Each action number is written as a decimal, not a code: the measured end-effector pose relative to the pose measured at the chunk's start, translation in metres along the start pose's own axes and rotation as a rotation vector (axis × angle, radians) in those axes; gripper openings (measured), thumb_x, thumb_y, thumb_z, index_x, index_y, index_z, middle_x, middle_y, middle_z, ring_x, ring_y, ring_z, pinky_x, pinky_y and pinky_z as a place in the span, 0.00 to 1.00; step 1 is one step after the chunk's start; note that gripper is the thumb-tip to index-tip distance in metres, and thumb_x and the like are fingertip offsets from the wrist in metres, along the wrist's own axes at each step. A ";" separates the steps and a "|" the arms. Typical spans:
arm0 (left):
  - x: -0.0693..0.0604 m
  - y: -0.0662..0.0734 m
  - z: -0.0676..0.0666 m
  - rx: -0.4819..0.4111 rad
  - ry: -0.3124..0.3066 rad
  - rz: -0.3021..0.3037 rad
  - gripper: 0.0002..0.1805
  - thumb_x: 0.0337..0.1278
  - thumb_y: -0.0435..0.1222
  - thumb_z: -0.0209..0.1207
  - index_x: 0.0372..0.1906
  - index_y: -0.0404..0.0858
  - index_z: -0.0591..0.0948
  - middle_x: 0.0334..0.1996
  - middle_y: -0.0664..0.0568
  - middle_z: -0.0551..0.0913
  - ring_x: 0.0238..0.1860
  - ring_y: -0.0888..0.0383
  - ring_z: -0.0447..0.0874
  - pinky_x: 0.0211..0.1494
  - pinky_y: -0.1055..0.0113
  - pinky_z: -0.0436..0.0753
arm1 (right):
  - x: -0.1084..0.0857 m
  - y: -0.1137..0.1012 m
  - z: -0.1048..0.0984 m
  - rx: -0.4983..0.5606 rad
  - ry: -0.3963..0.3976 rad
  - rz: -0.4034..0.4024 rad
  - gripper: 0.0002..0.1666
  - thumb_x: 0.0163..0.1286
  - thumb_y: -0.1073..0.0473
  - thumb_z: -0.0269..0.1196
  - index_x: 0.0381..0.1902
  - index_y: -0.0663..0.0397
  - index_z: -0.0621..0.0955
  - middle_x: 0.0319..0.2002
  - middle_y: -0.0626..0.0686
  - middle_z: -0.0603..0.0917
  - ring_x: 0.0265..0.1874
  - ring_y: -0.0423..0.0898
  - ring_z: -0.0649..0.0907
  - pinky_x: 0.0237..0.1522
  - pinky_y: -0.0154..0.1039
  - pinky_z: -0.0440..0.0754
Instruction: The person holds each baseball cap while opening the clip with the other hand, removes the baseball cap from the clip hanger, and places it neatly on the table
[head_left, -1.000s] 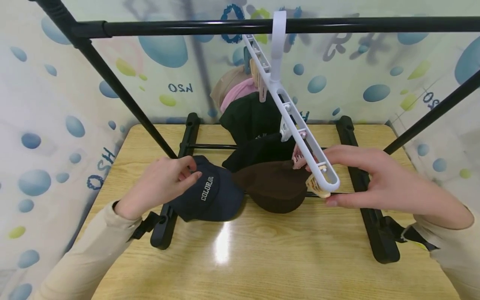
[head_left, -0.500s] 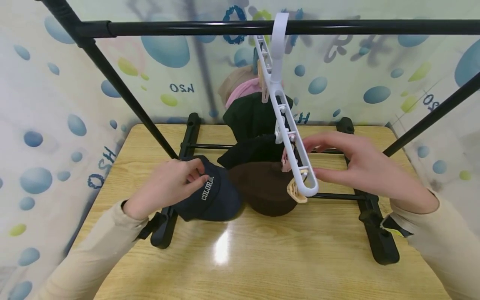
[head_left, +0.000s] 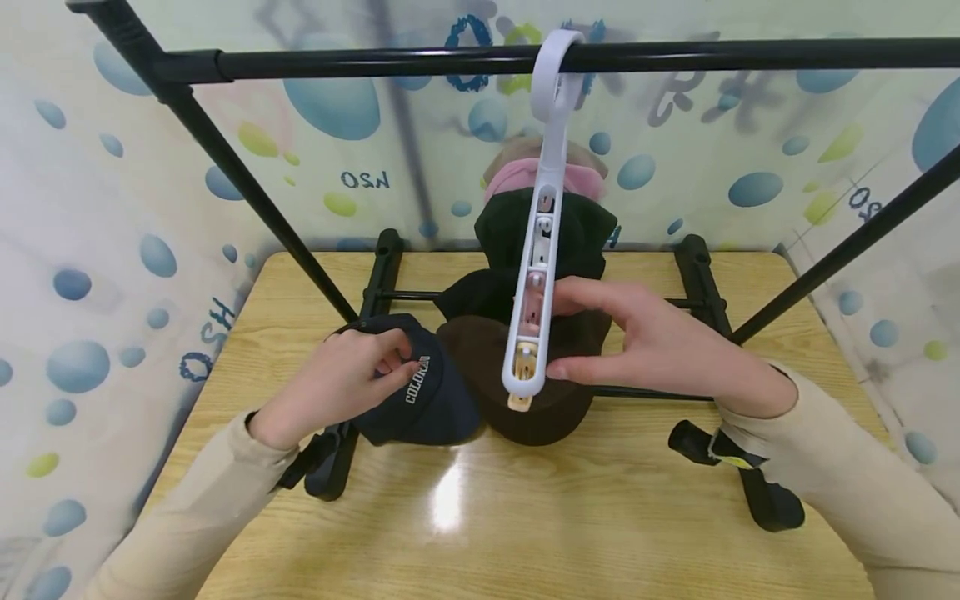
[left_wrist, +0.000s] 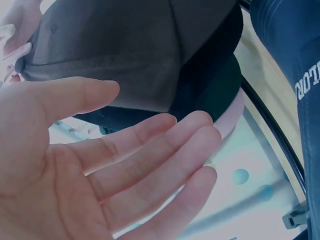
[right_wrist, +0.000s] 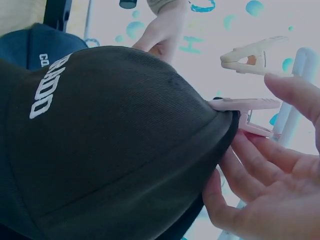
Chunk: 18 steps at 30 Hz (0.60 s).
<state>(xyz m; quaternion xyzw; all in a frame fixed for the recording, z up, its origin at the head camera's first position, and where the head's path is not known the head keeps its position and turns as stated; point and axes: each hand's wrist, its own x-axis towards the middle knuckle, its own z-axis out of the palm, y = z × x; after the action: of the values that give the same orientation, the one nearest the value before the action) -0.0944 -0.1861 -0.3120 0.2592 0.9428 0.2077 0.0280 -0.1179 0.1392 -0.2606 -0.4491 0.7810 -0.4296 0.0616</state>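
A white clip hanger (head_left: 551, 162) hooks over the black bar, its near end pointing toward me. Its pink clip (right_wrist: 245, 104) pinches the edge of a dark brown cap (head_left: 555, 421) with white lettering; a cream clip (right_wrist: 245, 57) at the end holds nothing. My right hand (head_left: 630, 342) is beside that end, thumb extended near the cream clip, fingers loosely bent and touching the pink clip and cap edge. My left hand (head_left: 337, 379) hovers with relaxed fingers, holding nothing, in front of a navy cap (head_left: 427, 421) lettered COLORA.
Behind the brown cap hang a black cap (head_left: 476, 293), a dark green cap (head_left: 506, 225), a pink cap (head_left: 513, 177) and a beige cap (head_left: 517, 150). The black rack bar (head_left: 375, 62) crosses above. Its feet (head_left: 697, 275) stand on the wooden table (head_left: 525, 517).
The hanger has swung round, its near end moving left until it points at me, the caps turning with it. My right hand has moved left alongside. The left hand has shifted slightly right.
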 end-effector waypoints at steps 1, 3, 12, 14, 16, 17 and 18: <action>-0.001 -0.001 0.000 0.002 0.004 0.004 0.04 0.60 0.35 0.62 0.34 0.38 0.81 0.27 0.57 0.84 0.28 0.63 0.82 0.34 0.62 0.81 | 0.001 -0.001 0.001 0.014 0.002 0.003 0.25 0.57 0.64 0.72 0.52 0.50 0.78 0.46 0.41 0.83 0.47 0.42 0.80 0.49 0.42 0.75; -0.001 -0.002 0.001 0.004 0.009 0.009 0.04 0.60 0.35 0.62 0.34 0.38 0.81 0.26 0.57 0.83 0.28 0.63 0.82 0.34 0.62 0.81 | 0.002 -0.002 0.002 0.035 0.003 0.013 0.23 0.57 0.65 0.71 0.51 0.50 0.78 0.45 0.41 0.83 0.46 0.42 0.81 0.48 0.42 0.75; -0.001 -0.003 0.001 -0.004 0.012 0.002 0.04 0.60 0.35 0.62 0.34 0.38 0.80 0.26 0.57 0.83 0.27 0.63 0.82 0.32 0.63 0.81 | 0.005 -0.006 0.004 0.057 0.029 0.036 0.19 0.58 0.67 0.70 0.46 0.52 0.78 0.41 0.41 0.83 0.43 0.42 0.81 0.47 0.43 0.76; 0.000 -0.002 0.001 -0.010 0.012 0.003 0.04 0.60 0.35 0.62 0.34 0.38 0.80 0.26 0.57 0.84 0.27 0.63 0.82 0.33 0.62 0.81 | 0.006 -0.006 0.005 0.050 0.034 0.027 0.19 0.58 0.67 0.70 0.46 0.52 0.78 0.41 0.41 0.83 0.43 0.42 0.81 0.47 0.42 0.76; 0.001 -0.001 0.001 -0.002 0.020 0.009 0.04 0.59 0.36 0.63 0.34 0.39 0.80 0.27 0.57 0.84 0.29 0.62 0.83 0.33 0.62 0.81 | 0.007 -0.007 0.006 0.042 0.039 0.028 0.19 0.58 0.67 0.70 0.47 0.52 0.78 0.41 0.41 0.83 0.43 0.41 0.81 0.48 0.42 0.76; 0.001 0.000 0.001 0.003 0.026 0.016 0.04 0.59 0.36 0.63 0.35 0.39 0.81 0.29 0.57 0.84 0.30 0.61 0.83 0.34 0.61 0.81 | 0.007 -0.007 0.007 0.039 0.040 0.032 0.19 0.58 0.67 0.70 0.47 0.52 0.78 0.41 0.41 0.83 0.43 0.41 0.81 0.48 0.42 0.76; 0.002 0.001 0.000 0.011 0.035 0.028 0.04 0.59 0.36 0.63 0.36 0.40 0.80 0.30 0.56 0.84 0.31 0.60 0.83 0.35 0.61 0.81 | 0.007 -0.008 0.007 0.037 0.042 0.039 0.19 0.58 0.67 0.70 0.47 0.52 0.79 0.41 0.42 0.83 0.43 0.41 0.81 0.48 0.42 0.76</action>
<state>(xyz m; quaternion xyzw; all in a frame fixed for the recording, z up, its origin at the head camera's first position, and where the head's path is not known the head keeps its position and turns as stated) -0.0953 -0.1846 -0.3120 0.2689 0.9406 0.2073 0.0072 -0.1135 0.1275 -0.2572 -0.4236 0.7826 -0.4520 0.0618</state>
